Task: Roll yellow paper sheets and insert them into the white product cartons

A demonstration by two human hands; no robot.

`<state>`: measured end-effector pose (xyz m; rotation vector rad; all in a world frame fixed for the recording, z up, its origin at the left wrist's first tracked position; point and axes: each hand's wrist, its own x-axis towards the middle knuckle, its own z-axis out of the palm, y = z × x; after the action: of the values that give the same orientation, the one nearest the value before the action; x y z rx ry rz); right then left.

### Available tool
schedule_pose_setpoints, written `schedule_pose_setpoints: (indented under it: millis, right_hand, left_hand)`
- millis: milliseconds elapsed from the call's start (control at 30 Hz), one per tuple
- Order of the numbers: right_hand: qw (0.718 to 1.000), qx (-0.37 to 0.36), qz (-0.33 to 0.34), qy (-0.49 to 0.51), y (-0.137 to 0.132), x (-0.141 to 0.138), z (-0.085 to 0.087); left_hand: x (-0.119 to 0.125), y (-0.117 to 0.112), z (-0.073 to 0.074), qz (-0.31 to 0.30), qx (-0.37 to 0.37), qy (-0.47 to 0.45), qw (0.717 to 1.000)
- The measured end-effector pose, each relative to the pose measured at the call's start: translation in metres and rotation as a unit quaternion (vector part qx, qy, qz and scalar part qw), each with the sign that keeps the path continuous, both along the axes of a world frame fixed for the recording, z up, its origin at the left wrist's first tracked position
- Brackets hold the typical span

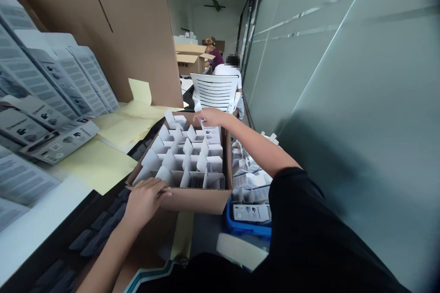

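A brown cardboard box (202, 199) stands in front of me, filled with rows of small white cartons (187, 162) whose top flaps are up. My left hand (146, 199) is closed over the near left corner of the cardboard box, its fingers curled at the rim. At the far right corner, my right hand (210, 117) is closed at the top of a white printed carton (212, 134). The fingertips of that hand are partly hidden.
To the right, a blue crate (245, 228) holds more white cartons. Stacked flat cartons (51, 68) and yellow sheets (99, 165) lie on the left, before a tall cardboard panel (137, 41). Ahead are a white chair (216, 91) and two people; a frosted glass wall (343, 78) runs along the right.
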<state>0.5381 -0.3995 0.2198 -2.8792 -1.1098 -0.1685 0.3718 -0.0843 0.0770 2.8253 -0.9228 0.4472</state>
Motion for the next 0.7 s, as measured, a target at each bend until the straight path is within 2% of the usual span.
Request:
schedule_pose_setpoints:
  millis: [100, 167, 267, 400, 467, 533, 633, 700]
  right_hand:
    - [1.0, 0.012, -0.013, -0.015, -0.02, -0.008, -0.026]
    - [0.999, 0.028, -0.028, -0.035, -0.037, -0.011, -0.036]
    - [0.994, 0.059, -0.059, -0.076, -0.059, -0.013, -0.039]
    - [0.99, 0.076, -0.065, -0.095, -0.072, -0.021, -0.031]
    - [0.986, 0.098, -0.075, -0.112, -0.073, -0.027, -0.02]
    - [0.976, 0.132, -0.092, -0.146, -0.07, -0.032, 0.001]
    - [0.961, 0.165, -0.103, -0.197, -0.052, -0.042, 0.046]
    - [0.957, 0.159, -0.115, -0.214, -0.029, -0.051, 0.079]
  left_hand:
    - [-0.001, -0.002, 0.001, 0.0, -0.007, 0.012, 1.0]
    - [-0.001, -0.004, 0.003, 0.001, -0.011, 0.02, 1.0]
    - [-0.001, -0.006, 0.005, 0.001, -0.017, 0.031, 0.999]
    - [0.0, -0.009, 0.007, 0.003, -0.027, 0.041, 0.999]
    - [0.0, -0.01, 0.008, 0.003, -0.031, 0.043, 0.999]
    - [0.0, -0.01, 0.008, 0.004, -0.033, 0.043, 0.999]
    - [0.001, -0.01, 0.008, 0.006, -0.035, 0.041, 0.999]
    - [0.002, -0.01, 0.008, 0.007, -0.036, 0.039, 0.999]
